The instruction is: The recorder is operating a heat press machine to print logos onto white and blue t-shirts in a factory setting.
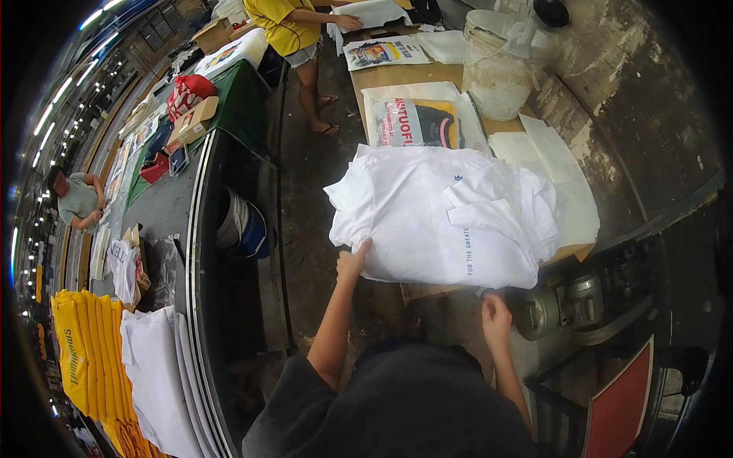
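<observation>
The white shirt pile (416, 221) lay crosswise on the cardboard-topped table (411, 78), directly ahead of the person. The left hand (353, 261) was nearer, angled inward against its near-left edge, thumb on the cloth; its grip I couldn't tell. The right hand (496, 314), fingers curled closed, seemed to pinch the near-right hem.

The white shirt (412, 217) is matt cloth, the bucket (492, 80) scuffed plastic, the sheets (574, 191) smooth paper.
</observation>
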A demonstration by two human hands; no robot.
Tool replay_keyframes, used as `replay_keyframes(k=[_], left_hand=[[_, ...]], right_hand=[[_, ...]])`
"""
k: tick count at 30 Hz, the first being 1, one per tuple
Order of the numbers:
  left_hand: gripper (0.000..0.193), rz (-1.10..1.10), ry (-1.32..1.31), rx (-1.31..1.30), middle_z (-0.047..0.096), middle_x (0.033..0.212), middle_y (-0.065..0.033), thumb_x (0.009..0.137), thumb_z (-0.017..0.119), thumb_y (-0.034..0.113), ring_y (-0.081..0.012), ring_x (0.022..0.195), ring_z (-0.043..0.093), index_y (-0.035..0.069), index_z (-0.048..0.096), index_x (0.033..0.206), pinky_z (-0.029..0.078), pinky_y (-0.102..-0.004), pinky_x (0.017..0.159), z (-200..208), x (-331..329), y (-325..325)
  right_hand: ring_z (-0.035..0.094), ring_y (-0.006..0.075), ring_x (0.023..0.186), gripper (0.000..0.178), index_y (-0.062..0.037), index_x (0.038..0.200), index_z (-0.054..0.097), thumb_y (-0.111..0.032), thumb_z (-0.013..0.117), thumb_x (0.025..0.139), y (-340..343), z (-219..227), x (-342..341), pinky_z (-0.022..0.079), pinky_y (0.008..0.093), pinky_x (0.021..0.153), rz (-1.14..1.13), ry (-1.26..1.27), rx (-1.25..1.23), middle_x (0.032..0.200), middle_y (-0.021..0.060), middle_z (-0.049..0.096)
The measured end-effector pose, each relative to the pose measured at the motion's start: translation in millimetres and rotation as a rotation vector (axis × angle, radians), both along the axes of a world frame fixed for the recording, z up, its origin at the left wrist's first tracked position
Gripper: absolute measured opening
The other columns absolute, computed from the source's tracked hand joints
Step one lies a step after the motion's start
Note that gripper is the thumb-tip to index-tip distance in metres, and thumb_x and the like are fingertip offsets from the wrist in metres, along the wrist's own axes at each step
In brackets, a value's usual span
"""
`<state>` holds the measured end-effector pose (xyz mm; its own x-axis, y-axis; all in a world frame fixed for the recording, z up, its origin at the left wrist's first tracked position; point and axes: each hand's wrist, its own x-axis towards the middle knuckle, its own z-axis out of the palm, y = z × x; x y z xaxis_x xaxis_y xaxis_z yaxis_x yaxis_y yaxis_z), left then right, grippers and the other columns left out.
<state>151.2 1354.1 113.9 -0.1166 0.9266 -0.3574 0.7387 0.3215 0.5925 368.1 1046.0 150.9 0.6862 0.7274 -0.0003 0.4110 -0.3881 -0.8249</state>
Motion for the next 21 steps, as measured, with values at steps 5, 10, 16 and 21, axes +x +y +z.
replay_keyframes(k=[5,10,16,21], left_hand=[[0.074,0.013,-0.743,-0.556,0.056,0.115,-0.0153,0.07,0.071,0.045,-0.0313,0.099,0.057,-0.001,0.047,0.123,0.048,-0.0414,0.082,25,-22,12],[0.055,-0.178,-1.244,-0.493,0.057,0.109,-0.0135,0.075,0.065,0.027,-0.0265,0.095,0.058,0.001,0.047,0.121,0.049,-0.0422,0.081,158,43,-8],[0.052,-0.294,-1.547,-0.06,0.058,0.091,-0.0097,0.07,0.063,0.01,-0.0209,0.081,0.06,0.001,0.046,0.118,0.051,-0.0351,0.07,284,76,-64],[0.069,-0.402,-1.717,0.423,0.057,0.102,-0.0152,0.064,0.07,0.017,-0.0259,0.092,0.058,-0.007,0.041,0.122,0.045,-0.0362,0.089,278,57,-57]], right_hand=[[0.05,0.0305,0.107,0.063,-0.0106,0.131,0.042,-0.005,0.066,0.073,41,41,-7,0.04,0.0459,0.087,-0.031,-0.565,-0.182,0.118,0.014,0.05],[0.048,0.0334,0.11,0.077,-0.0143,0.135,0.035,-0.003,0.069,0.068,36,22,62,0.038,0.0484,0.091,-0.175,-0.649,-0.477,0.119,0.0108,0.049],[0.056,0.0374,0.094,0.052,-0.0061,0.121,0.05,0.001,0.062,0.071,4,96,96,0.047,0.0425,0.079,-0.372,-0.681,-0.151,0.106,0.014,0.059],[0.057,0.0306,0.107,0.047,0.0032,0.119,0.053,-0.003,0.065,0.073,12,196,12,0.044,0.0394,0.09,-0.382,-0.548,0.416,0.113,0.0205,0.058]])
